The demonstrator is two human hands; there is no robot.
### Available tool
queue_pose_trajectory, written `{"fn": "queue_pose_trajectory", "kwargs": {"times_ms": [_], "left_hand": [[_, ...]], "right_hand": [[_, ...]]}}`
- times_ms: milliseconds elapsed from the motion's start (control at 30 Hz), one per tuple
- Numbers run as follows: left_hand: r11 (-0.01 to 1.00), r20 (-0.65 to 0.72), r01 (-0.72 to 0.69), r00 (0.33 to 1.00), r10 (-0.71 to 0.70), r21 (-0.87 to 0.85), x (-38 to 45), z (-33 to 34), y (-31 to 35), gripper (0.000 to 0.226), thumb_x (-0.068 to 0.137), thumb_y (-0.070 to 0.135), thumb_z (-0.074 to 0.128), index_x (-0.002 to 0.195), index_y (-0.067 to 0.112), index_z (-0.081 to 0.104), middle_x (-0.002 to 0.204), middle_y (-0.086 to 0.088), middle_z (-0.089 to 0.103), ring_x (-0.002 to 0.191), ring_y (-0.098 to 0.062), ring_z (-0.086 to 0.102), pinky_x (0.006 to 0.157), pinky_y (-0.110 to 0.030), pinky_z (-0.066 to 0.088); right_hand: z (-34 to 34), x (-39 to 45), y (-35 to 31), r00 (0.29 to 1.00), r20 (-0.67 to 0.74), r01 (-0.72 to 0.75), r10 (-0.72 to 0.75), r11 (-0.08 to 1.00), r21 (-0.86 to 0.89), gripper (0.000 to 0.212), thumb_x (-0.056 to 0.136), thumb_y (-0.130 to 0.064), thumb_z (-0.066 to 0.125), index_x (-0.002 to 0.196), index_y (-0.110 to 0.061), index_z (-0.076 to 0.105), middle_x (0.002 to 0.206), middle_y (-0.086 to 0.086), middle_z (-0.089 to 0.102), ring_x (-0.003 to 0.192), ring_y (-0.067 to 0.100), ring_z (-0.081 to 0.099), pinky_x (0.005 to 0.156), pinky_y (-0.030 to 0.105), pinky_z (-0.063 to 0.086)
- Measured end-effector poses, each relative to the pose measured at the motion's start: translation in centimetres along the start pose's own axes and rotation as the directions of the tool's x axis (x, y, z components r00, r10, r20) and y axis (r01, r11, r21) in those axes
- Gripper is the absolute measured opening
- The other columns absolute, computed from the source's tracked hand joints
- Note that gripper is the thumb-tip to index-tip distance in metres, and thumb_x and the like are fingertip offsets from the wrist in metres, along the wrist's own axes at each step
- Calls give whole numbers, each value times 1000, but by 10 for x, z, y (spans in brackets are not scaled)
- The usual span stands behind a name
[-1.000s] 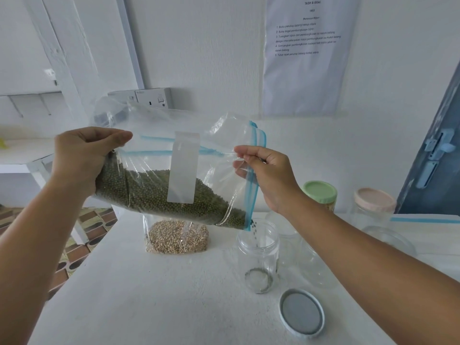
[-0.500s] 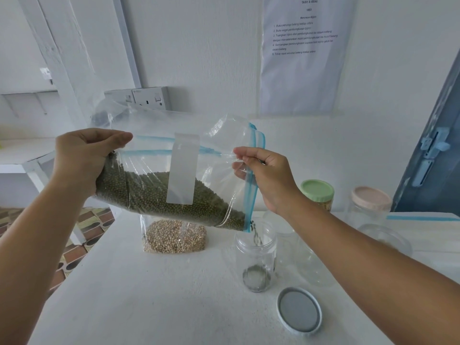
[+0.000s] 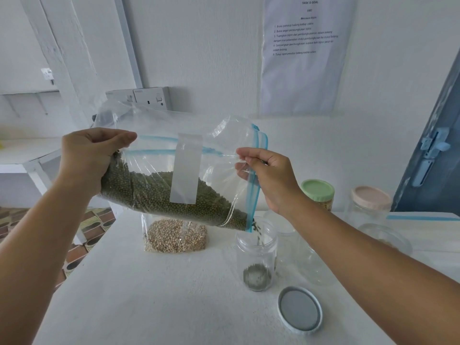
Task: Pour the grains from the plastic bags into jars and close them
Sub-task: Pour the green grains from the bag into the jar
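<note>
A clear zip bag of green grains (image 3: 159, 195) hangs tilted above the table, its blue-edged mouth pointing down to the right. My left hand (image 3: 87, 158) grips the bag's bottom end. My right hand (image 3: 268, 178) pinches the bag at its blue zip edge. Green grains trickle from the lower corner of the mouth into an open clear jar (image 3: 256, 257), where a thin layer covers the bottom. The jar's white lid (image 3: 300, 311) lies upside down on the table just right of and in front of it.
A second bag of beige grains (image 3: 175, 236) stands behind the tilted bag on the white table (image 3: 149, 295). Right of my arm are a green-lidded jar (image 3: 318, 192), a pink-lidded jar (image 3: 371, 202) and other clear jars. The table's left edge drops to a tiled floor.
Both hands keep the same hold on the bag. More green grains have fallen into the jar, and the layer at its bottom has grown.
</note>
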State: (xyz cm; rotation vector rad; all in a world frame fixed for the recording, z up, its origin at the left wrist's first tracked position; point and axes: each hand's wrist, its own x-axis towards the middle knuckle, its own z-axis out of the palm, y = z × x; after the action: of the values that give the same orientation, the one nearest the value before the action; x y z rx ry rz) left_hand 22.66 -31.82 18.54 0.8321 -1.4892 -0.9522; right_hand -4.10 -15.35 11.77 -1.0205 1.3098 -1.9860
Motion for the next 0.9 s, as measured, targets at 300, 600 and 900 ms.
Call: {"fn": "queue_pose_trajectory", "kwargs": {"times_ms": [300,600,900], "left_hand": [[1000,5,-1,1000,1,12,-2,2,-3,23,64,39,95,81,28,83,75,3,74,62,-12,58,72,-31,51],[999,52,-19,998,17,38,-10,1,-1,40,52,48,97,82,26,83,72,3,73,61,-12,60,74,-33,51],[994,129,-63,990,50,92,-12,-1,-2,36,58,34,96,89,25,81,80,-4,73,49,-11,54,59,-24,53]], "right_hand": [[-3,-3,0,1000,-14,-5,5,1000,-14,26,103,2,55,107,-8,79,111,17,73,90,21,76,89,39,63],[-2,-4,0,1000,-15,-11,11,1000,-21,26,103,2,55,107,-8,78,107,12,75,90,21,76,89,40,63],[-4,-6,1,1000,-25,-12,12,1000,-17,25,103,2,55,107,-8,78,105,8,75,91,21,76,89,39,63]]}}
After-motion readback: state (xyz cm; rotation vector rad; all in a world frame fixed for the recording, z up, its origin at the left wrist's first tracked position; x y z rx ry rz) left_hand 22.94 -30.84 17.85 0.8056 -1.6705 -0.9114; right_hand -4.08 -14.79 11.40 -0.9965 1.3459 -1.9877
